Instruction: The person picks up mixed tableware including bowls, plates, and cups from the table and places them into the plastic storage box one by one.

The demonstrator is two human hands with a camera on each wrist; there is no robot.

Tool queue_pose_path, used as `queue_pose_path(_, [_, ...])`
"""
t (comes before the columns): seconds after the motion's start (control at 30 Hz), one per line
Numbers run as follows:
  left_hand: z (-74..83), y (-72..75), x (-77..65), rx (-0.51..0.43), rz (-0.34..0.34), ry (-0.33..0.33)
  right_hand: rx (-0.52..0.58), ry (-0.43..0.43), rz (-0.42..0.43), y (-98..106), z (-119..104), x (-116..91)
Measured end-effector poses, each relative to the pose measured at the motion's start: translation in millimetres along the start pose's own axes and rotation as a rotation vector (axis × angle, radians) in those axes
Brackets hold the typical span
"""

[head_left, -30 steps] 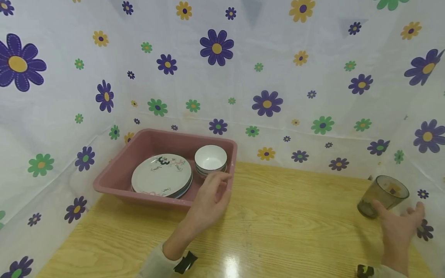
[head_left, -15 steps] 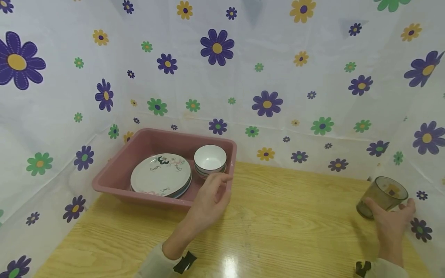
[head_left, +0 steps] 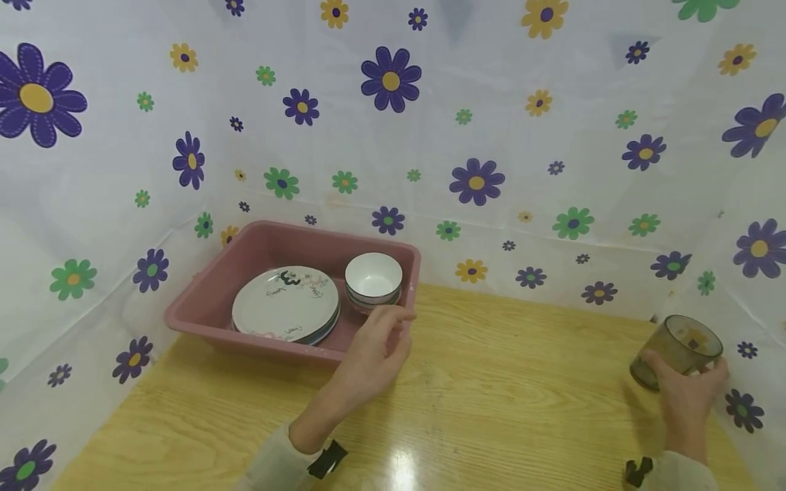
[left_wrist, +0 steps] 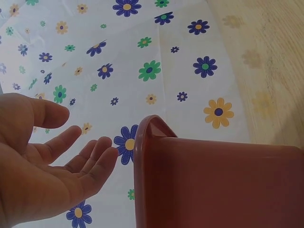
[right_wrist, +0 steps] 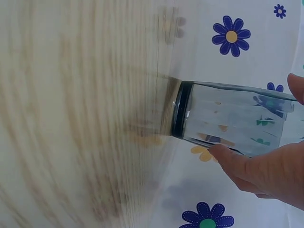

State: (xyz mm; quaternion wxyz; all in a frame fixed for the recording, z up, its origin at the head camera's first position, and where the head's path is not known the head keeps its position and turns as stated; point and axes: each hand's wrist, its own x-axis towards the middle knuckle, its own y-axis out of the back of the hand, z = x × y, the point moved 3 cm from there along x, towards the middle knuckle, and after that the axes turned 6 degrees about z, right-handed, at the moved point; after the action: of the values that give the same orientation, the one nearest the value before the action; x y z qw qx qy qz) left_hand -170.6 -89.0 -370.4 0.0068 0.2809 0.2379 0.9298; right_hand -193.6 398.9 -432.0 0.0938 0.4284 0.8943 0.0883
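Note:
At the right of the head view stands a clear drinking glass (head_left: 666, 348), dark at its base as the right wrist view shows. My right hand (head_left: 688, 395) holds it from the near right, thumb on one side and fingers on the other. My left hand (head_left: 371, 351) hovers by the front right corner of a pink plastic tub (head_left: 307, 247), fingers relaxed and holding nothing. In the left wrist view its loosely bent fingers sit beside the tub's rim. Inside the tub lie stacked white plates (head_left: 285, 300) with a floral pattern, and stacked white bowls (head_left: 373, 276).
A wooden table (head_left: 516, 382) carries the tub on the left and the glass on the right. White cloth (head_left: 430, 136) printed with flowers encloses the back and both sides. The glass stands near the right-hand cloth.
My right hand has moved left onto the glass, and its fingers have come round it. The left hand stays by the tub corner. The head view has shifted slightly.

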Motion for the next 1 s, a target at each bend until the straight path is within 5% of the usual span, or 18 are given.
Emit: queue_pose_path(1.0, [-1.4, 2.1, 0.3, 0.011, -0.003, 0.004, -0.022, 0.02, -0.016, -5, 5, 11])
